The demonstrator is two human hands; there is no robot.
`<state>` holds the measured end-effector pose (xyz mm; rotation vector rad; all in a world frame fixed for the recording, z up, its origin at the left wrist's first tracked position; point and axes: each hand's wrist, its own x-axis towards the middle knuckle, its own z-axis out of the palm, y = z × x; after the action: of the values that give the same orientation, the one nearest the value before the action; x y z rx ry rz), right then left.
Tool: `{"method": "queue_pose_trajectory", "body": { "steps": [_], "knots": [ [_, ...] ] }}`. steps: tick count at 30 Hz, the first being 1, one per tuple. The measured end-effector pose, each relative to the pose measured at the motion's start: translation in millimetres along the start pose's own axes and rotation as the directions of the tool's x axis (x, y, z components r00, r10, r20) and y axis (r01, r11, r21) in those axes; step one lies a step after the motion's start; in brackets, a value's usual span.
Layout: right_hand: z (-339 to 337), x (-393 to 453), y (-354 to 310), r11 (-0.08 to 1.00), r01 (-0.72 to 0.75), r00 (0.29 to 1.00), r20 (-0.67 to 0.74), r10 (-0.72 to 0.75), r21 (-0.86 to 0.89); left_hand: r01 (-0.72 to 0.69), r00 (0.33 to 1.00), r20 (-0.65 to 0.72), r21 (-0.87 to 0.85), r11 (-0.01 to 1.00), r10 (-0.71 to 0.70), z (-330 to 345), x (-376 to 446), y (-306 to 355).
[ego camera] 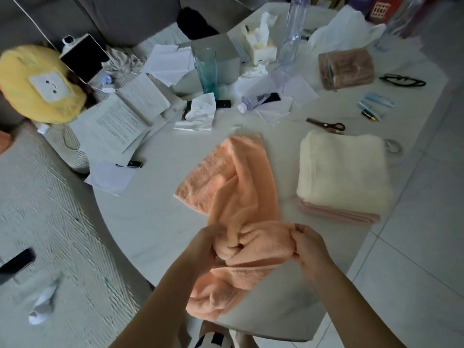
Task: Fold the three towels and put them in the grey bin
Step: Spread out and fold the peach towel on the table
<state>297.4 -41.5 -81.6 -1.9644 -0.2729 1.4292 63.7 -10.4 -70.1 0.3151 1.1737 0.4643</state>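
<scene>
My left hand point(208, 247) and right hand point(310, 249) are raised side by side in front of me, both forearms bare and reaching forward from the bottom of view. Each grip has its fingers curled tight, pinching a bunch of orange towel point(241, 187).

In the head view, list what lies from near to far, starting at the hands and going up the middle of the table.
Left hand and right hand gripping the orange towel → crumpled tissue → teal glass tumbler → tissue box.
</scene>
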Motion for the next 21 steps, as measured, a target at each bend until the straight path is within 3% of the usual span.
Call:
{"method": "queue_pose_trajectory", "body": {
  "steps": [5,9,10,12,14,15,17,18,19,21],
  "knots": [
    [3.0,5.2,0.8,0.997,0.073,0.993,-0.091,-0.072,0.008,-0.171,0.985,-0.017,-0.051,0.984,0.171,-28.3,-12.8,5.6],
    [-6.0,11.8,-0.7,0.988,0.153,0.966,-0.212,-0.145,0.021,-0.331,0.930,-0.247,-0.244,0.912,0.272,-44.3,-19.4,16.3],
    [-10.2,11.1,-1.3,0.985,0.171,0.956,-0.242,-0.163,0.012,-0.395,0.881,-0.374,-0.249,0.884,0.289,-51.3,-20.3,19.2],
    [-19.9,9.7,-0.9,0.978,0.208,0.936,-0.288,-0.204,-0.015,-0.531,0.718,-0.634,-0.231,0.815,0.288,-70.6,-25.7,26.5],
    [-29.4,8.0,2.1,0.966,0.241,0.914,-0.313,-0.258,-0.092,-0.614,0.588,-0.760,-0.198,0.765,0.275,-95.3,-35.2,32.3],
    [-32.5,7.5,4.2,0.960,0.250,0.909,-0.309,-0.278,-0.127,-0.600,0.556,-0.780,-0.137,0.788,0.288,-106.8,-39.5,32.6],
    [-37.0,3.1,8.0,0.951,0.262,0.918,-0.261,-0.297,-0.164,-0.441,0.566,-0.740,0.099,0.892,0.362,-118.6,-43.6,25.5],
    [-36.5,-2.1,9.7,0.947,0.273,0.924,-0.228,-0.307,-0.169,-0.320,0.610,-0.676,0.268,0.909,0.414,-119.6,-43.2,16.4],
    [-34.6,-8.2,13.1,0.933,0.312,0.915,-0.205,-0.346,-0.181,-0.215,0.674,-0.585,0.428,0.878,0.450,-116.0,-42.9,4.0],
    [-27.1,-22.5,23.3,0.799,0.438,0.819,-0.184,-0.544,-0.412,-0.112,0.803,-0.411,0.608,0.786,0.432,-101.1,-43.7,-25.8]
  ]
}}
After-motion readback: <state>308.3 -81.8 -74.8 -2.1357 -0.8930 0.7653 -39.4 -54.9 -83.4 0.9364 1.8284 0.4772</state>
